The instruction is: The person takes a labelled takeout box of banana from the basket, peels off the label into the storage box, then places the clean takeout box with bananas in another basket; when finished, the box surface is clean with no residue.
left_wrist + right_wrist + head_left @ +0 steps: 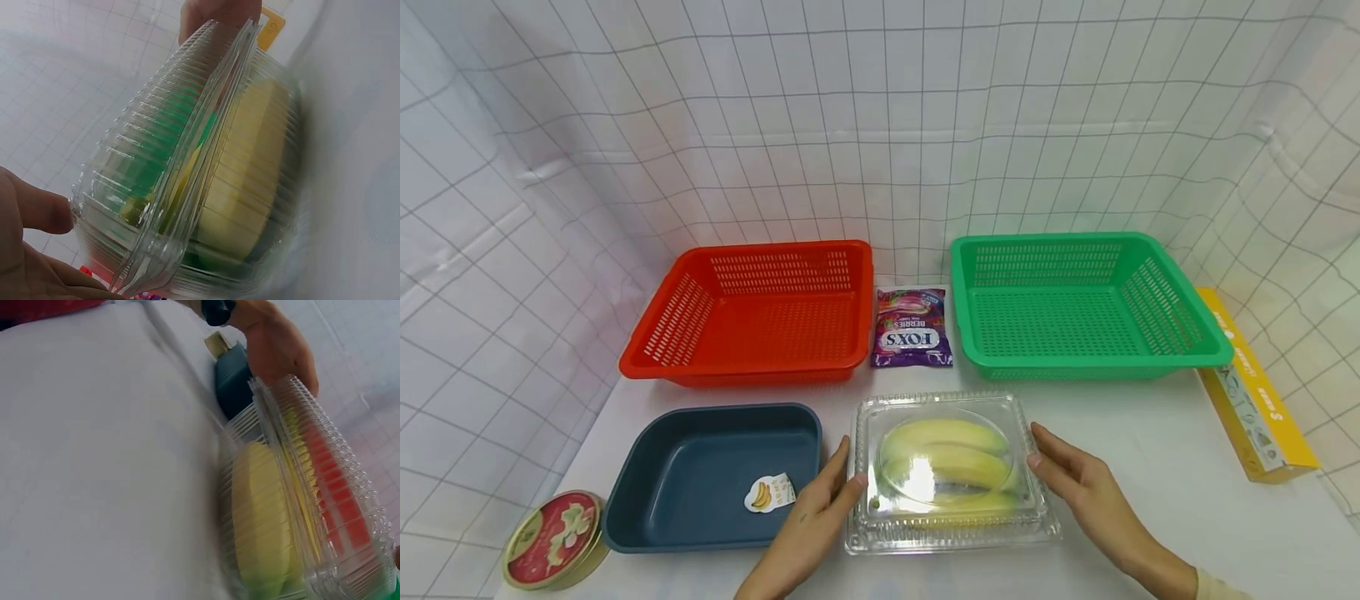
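Note:
A clear plastic clamshell container [951,533] with its lid down sits on the table in front of me. Yellow bananas [947,458] lie inside it, and show through its ribbed wall in both wrist views. My left hand [808,517] grips the container's left side, thumb at the lid's edge and fingers along the wall. On the opposite side, my right hand [1093,492] holds the right edge with thumb and fingers. In the left wrist view the left thumb [47,209] touches a corner of the lid.
Behind are a red basket [760,367], a purple candy bag [913,329] and a green basket [1090,362]. To the left stand a dark blue tray [685,483] with a banana-print label [771,493] in it and a round tin [553,537]. A yellow box [1258,392] lies at right.

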Available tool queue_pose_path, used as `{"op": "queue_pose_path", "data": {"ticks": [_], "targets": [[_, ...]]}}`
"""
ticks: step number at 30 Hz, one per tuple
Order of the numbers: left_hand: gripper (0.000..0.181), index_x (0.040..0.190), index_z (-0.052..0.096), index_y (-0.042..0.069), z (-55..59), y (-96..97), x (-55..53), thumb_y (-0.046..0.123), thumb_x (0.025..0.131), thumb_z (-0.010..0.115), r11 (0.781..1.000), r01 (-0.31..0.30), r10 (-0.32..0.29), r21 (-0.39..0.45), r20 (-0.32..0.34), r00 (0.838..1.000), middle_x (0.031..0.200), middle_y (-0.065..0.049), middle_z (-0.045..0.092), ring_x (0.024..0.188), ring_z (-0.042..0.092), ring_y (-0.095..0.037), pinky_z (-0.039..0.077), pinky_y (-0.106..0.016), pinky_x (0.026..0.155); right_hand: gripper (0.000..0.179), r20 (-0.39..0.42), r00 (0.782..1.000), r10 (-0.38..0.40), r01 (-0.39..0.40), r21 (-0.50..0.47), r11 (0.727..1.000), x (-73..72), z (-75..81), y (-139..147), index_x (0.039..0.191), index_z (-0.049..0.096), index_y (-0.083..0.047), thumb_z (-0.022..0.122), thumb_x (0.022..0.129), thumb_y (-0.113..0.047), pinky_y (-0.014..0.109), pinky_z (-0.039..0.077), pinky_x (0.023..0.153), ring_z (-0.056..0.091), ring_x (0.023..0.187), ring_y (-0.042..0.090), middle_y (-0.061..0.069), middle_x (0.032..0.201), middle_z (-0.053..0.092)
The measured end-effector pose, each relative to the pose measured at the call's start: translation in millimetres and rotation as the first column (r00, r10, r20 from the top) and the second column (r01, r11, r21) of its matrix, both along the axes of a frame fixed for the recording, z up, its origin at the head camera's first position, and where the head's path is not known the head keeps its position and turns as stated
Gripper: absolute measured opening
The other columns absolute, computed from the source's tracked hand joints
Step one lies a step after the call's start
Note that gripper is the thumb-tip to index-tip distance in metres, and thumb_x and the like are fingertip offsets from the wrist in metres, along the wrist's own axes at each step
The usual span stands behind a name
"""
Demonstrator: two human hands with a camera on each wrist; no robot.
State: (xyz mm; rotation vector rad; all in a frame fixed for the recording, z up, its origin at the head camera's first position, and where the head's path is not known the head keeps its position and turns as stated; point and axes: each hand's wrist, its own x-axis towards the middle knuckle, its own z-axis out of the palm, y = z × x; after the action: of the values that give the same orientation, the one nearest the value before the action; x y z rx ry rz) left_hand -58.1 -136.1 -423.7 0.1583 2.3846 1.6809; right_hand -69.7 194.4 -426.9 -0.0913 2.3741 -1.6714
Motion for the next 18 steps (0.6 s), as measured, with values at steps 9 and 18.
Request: {"op": "queue_pose_path", "data": {"ticks": [9, 18], "targets": [[0.069, 0.152, 0.019, -0.008, 2.9, 1.4, 0.3, 0.033, 0.105, 0.047, 0.999, -0.015, 0.014, 0.040, 0.015, 1.000, 0.159, -0.020, 0.019, 0.143, 0.023, -0.036, 0.022, -0.049, 0.112, 0.067, 0.120, 0.992, -0.038, 0.053, -0.127, 0.991, 1.6, 5.0, -2.0, 0.151, 0.029, 0.003, 0.055, 0.101, -0.032, 0.034, 0.045, 0.103, 0.035, 0.139, 0.034, 0.019, 0.156, 0.031], [0.071, 0.154, 0.020, -0.002, 27.2, -7.3, 1.2, 0.038, 0.103, 0.050, 0.997, -0.047, 0.046, 0.064, 0.014, 0.999, 0.160, -0.016, 0.021, 0.143, 0.028, -0.032, 0.025, -0.048, 0.112, 0.063, 0.069, 0.997, -0.039, 0.047, -0.130, 0.990, 1.2, 29.8, -7.8, 0.151, 0.035, -0.001, 0.057, 0.100, -0.032, 0.024, 0.045, 0.098, 0.041, 0.135, 0.029, 0.014, 0.153, 0.038]]}}
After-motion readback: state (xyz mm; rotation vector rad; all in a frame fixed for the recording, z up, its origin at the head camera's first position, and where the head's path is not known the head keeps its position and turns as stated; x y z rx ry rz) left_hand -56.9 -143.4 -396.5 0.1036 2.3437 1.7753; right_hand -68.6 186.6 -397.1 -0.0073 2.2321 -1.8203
